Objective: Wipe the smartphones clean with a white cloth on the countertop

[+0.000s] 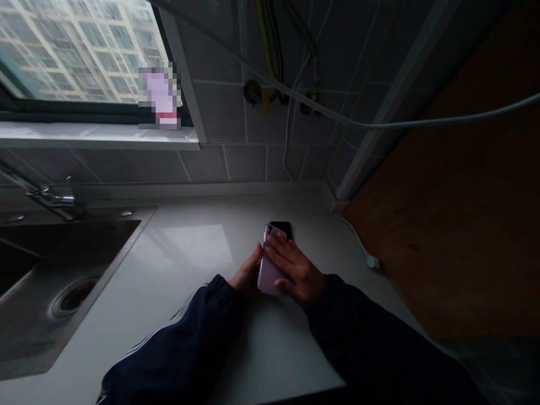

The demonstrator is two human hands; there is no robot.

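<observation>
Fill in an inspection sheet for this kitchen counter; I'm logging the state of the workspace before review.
Surface: white countertop, bare and glossy around the hands.
Things in hand: pale purple phone held between both hands above the countertop; a black phone lies just behind it, mostly hidden.
Clutter: nothing seen.
Hands: left hand grips the purple phone's left edge; right hand lies over its face, fingers spread.
Cables: white cable runs down the tiled wall to a plug end on the countertop; a hose crosses overhead.
Surroundings: steel sink with tap at left, window above, wooden panel at right.
</observation>
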